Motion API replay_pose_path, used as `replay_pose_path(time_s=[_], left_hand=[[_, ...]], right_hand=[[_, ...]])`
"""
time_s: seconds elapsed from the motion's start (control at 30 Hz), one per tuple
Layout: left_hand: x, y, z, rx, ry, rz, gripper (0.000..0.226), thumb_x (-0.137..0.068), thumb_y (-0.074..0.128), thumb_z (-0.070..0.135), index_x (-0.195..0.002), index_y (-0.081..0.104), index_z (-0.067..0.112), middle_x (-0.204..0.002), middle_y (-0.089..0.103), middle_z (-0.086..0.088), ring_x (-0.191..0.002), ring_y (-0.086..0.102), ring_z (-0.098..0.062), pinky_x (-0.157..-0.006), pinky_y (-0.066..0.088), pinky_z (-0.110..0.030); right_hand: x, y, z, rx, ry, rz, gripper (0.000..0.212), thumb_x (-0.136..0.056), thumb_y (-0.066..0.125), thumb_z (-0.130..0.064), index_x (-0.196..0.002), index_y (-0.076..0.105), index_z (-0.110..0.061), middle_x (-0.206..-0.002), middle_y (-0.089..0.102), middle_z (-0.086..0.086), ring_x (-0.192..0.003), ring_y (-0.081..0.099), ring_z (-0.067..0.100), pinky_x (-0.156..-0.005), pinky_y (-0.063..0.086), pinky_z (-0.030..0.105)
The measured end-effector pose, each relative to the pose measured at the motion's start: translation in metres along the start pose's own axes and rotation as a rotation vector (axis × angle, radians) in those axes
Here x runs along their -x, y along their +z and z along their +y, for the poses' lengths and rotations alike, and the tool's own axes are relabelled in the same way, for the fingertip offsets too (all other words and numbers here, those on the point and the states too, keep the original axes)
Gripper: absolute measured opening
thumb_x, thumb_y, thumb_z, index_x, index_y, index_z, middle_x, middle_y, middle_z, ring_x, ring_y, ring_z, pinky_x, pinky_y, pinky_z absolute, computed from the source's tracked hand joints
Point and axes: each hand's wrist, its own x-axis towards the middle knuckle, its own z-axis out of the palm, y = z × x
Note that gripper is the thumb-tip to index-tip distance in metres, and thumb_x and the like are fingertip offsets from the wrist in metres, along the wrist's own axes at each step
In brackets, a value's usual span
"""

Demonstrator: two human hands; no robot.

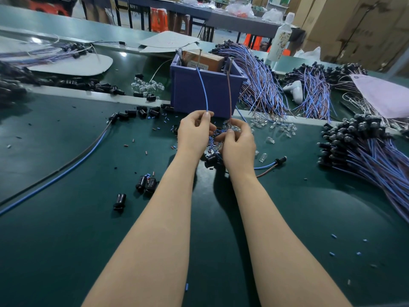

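My left hand (193,135) pinches a thin blue wire (203,85) that stands upright in front of the blue bin. My right hand (238,142) pinches a brown wire (229,94) that also rises upward. Both hands hover close together over the dark green table (66,229), above a scatter of small blue and brown wire offcuts (213,144) and clear glass bulbs (234,128). A black socket (212,158) lies just below my hands, partly hidden by them.
A blue plastic bin (205,91) holding a cardboard box stands behind my hands. Bundles of blue and brown wired sockets (261,83) (365,151) lie right. Loose black sockets (146,183) and a long blue cable (66,171) lie left. A white bottle (280,38) stands far back.
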Motion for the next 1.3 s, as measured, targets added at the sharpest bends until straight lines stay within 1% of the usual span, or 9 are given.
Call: replay_pose_path(time_s=[0.53,0.73,0.8,0.9,0.97,1.07,1.17,1.23,1.3], left_hand=[[0.001,0.001,0.002,-0.036,-0.006,0.001,0.021,-0.099,0.046,0.018,-0.101,0.065,0.012,-0.065,0.058,0.003,-0.058,0.054,-0.004,-0.058,0.045,-0.01],[0.003,0.0,0.009,-0.052,-0.004,-0.013,0.02,-0.098,0.047,0.018,-0.099,0.067,0.014,-0.079,0.064,0.002,-0.071,0.058,-0.009,-0.077,0.052,-0.029],[0.004,0.001,0.015,-0.095,0.024,-0.006,0.021,-0.097,0.049,0.017,-0.103,0.069,0.011,-0.091,0.067,-0.001,-0.085,0.061,-0.016,-0.089,0.051,-0.037],[0.008,0.002,0.031,-0.082,0.038,-0.028,0.019,-0.097,0.051,0.016,-0.099,0.07,0.011,-0.091,0.066,-0.001,-0.089,0.062,-0.017,-0.09,0.052,-0.041],[0.013,0.005,0.047,-0.108,0.127,-0.059,0.017,-0.096,0.052,0.016,-0.093,0.069,0.014,-0.093,0.067,-0.001,-0.09,0.062,-0.015,-0.089,0.052,-0.039],[0.019,0.019,0.074,-0.252,0.349,-0.021,0.016,-0.094,0.056,0.022,-0.098,0.071,0.017,-0.104,0.063,-0.006,-0.096,0.058,-0.022,-0.091,0.047,-0.033],[0.032,0.041,0.095,-0.297,0.461,0.015,0.018,-0.093,0.058,0.034,-0.092,0.065,0.017,-0.09,0.061,0.0,-0.081,0.056,-0.011,-0.078,0.045,-0.02],[0.046,0.066,0.099,-0.238,0.236,-0.154,0.042,-0.095,0.049,0.047,-0.08,0.061,0.01,-0.066,0.056,0.002,-0.058,0.05,-0.01,-0.06,0.041,-0.024],[0.061,0.098,0.099,-0.047,-0.211,-0.465,0.065,-0.095,0.032,0.06,-0.075,0.061,0.005,-0.049,0.049,0.0,-0.038,0.038,-0.011,-0.045,0.031,-0.018]], right_hand=[[0.0,0.0,-0.001,-0.032,0.017,0.013,0.019,-0.097,0.039,-0.006,-0.108,0.047,-0.021,-0.073,0.064,-0.001,-0.072,0.058,0.019,-0.087,0.05,0.048],[0.002,-0.001,-0.006,0.007,-0.014,-0.003,0.017,-0.095,0.043,-0.006,-0.104,0.053,-0.016,-0.074,0.065,0.0,-0.07,0.058,0.018,-0.082,0.051,0.042],[0.005,-0.002,-0.012,0.054,-0.075,-0.068,0.017,-0.093,0.046,-0.006,-0.099,0.058,-0.016,-0.075,0.065,-0.002,-0.071,0.06,0.016,-0.078,0.05,0.035],[0.01,-0.007,-0.025,0.148,-0.173,-0.202,0.016,-0.093,0.049,-0.009,-0.097,0.063,-0.015,-0.081,0.064,-0.005,-0.076,0.06,0.012,-0.072,0.047,0.025],[0.009,-0.015,-0.036,0.246,-0.243,-0.25,0.02,-0.09,0.051,-0.007,-0.077,0.057,-0.021,-0.07,0.056,-0.008,-0.063,0.049,0.007,-0.059,0.035,0.023],[0.0,-0.038,-0.056,0.373,-0.341,-0.174,0.02,-0.086,0.054,-0.005,-0.07,0.056,-0.016,-0.075,0.051,0.004,-0.067,0.042,0.017,-0.061,0.027,0.027],[-0.01,-0.077,-0.073,0.254,-0.392,0.064,0.018,-0.095,0.054,-0.019,-0.08,0.06,-0.011,-0.071,0.06,0.004,-0.068,0.057,0.023,-0.065,0.043,0.032],[-0.014,-0.108,-0.081,0.088,-0.37,0.247,0.02,-0.097,0.052,-0.023,-0.081,0.058,-0.014,-0.065,0.059,-0.001,-0.062,0.061,0.02,-0.064,0.051,0.034],[-0.017,-0.14,-0.081,-0.102,-0.324,0.424,0.022,-0.098,0.049,-0.019,-0.077,0.058,-0.015,-0.058,0.058,-0.007,-0.05,0.057,0.008,-0.055,0.05,0.027]])
